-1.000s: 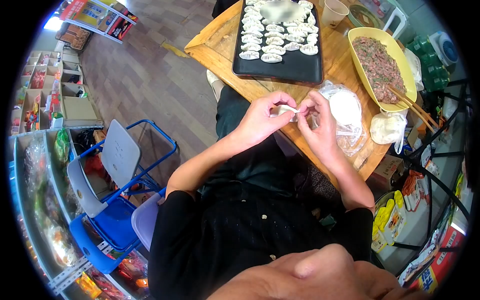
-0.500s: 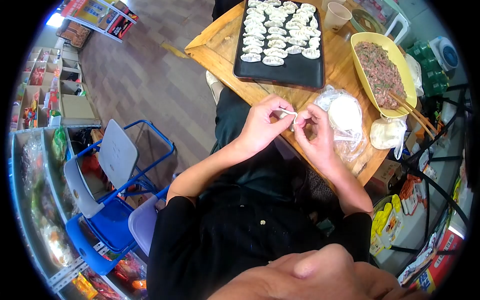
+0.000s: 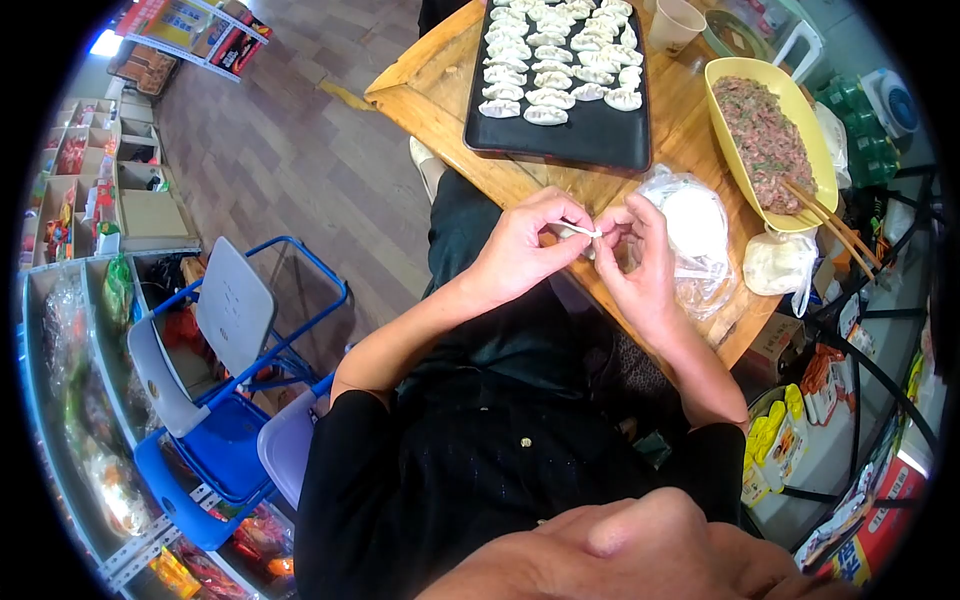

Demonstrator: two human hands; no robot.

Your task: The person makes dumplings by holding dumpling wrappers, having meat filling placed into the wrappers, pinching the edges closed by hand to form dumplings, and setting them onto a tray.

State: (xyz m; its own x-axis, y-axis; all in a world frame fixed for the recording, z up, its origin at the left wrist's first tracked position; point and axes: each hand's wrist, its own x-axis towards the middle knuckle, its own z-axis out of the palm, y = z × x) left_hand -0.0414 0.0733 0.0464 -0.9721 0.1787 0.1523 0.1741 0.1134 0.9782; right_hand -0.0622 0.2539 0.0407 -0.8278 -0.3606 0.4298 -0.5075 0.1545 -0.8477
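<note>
Both hands meet over the table's near edge, around one white dumpling [image 3: 580, 231] that is mostly hidden by fingers. My left hand [image 3: 533, 240] is closed on its left part, thumb below and fingers above. With thumb and forefinger, my right hand [image 3: 632, 250] pinches the dumpling's right end. Close to the right hand lies a stack of round white dumpling wrappers [image 3: 692, 224] in a clear plastic bag [image 3: 705, 290]. Beyond the hands, a black tray [image 3: 560, 140] carries rows of pleated dumplings [image 3: 550, 97].
On the wooden table [image 3: 425, 85], a yellow bowl [image 3: 822, 165] of minced filling has chopsticks [image 3: 835, 225] resting in it. A paper cup [image 3: 676, 27] and a tied white bag [image 3: 780, 265] stand nearby. Blue folding chairs [image 3: 215, 430] and goods shelves [image 3: 100, 400] are at left.
The right fingers have shifted slightly along the dumpling's edge, and its rim between the hands looks thinner and more closed. The left hand has hardly moved.
</note>
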